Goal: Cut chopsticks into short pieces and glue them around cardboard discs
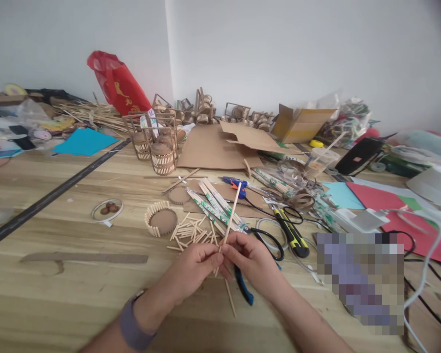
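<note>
Above the table, my left hand (196,264) and my right hand (248,255) meet with fingertips closed around thin wooden chopsticks (233,211). One chopstick slants up to the right; a second crosses it and points down toward the table edge. Just beyond lies a pile of short cut stick pieces (194,229). Left of the pile is a round cardboard base (162,220) with stick pieces standing around part of its rim. Wrapped chopsticks (215,203) lie behind my fingers. Blue-black-handled pliers (242,284) are partly hidden under my right hand.
A blue glue gun (237,186) and a yellow-black utility knife (290,233) lie beyond my right hand. Finished stick baskets (163,157) stand farther back beside cardboard sheets (206,147). A tape ring (107,211) encloses brown discs. Cables run at right.
</note>
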Tool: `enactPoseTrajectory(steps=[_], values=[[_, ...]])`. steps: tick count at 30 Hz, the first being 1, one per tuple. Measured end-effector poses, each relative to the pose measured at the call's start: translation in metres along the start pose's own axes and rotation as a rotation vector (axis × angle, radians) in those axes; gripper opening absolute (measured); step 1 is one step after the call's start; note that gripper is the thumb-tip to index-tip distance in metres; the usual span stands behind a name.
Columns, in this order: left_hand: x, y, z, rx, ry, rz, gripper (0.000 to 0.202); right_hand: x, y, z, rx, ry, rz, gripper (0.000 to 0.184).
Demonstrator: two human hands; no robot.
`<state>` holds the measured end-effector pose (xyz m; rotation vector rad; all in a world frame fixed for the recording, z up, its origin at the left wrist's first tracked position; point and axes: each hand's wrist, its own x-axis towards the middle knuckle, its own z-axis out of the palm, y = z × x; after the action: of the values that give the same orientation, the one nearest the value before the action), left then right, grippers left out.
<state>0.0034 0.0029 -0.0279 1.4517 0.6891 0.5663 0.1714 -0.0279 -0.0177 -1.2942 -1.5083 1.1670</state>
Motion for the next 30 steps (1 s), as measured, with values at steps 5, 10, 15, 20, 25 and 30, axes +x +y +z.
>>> enactPoseTrajectory(steps=[5,10,15,20,25,30], values=[[0.002,0.003,0.001,-0.160,0.218,-0.051,0.047,-0.005,-0.005,0.000,-0.437,0.033,-0.226,0.044],[0.003,0.002,0.007,-0.378,0.174,-0.134,0.051,-0.007,0.001,0.003,-0.714,0.062,-0.368,0.057],[0.003,0.000,0.013,-0.373,0.191,-0.092,0.050,-0.005,0.005,0.006,-0.826,0.092,-0.425,0.055],[0.001,0.000,0.010,-0.285,0.265,-0.067,0.047,-0.007,-0.002,-0.004,-0.861,0.075,-0.318,0.067],[0.001,-0.001,0.006,-0.280,0.337,-0.093,0.047,-0.026,0.005,-0.019,-1.213,0.198,-0.014,0.063],[0.001,0.000,0.008,-0.288,0.316,-0.099,0.045,-0.037,0.022,-0.011,-1.350,0.211,0.046,0.064]])
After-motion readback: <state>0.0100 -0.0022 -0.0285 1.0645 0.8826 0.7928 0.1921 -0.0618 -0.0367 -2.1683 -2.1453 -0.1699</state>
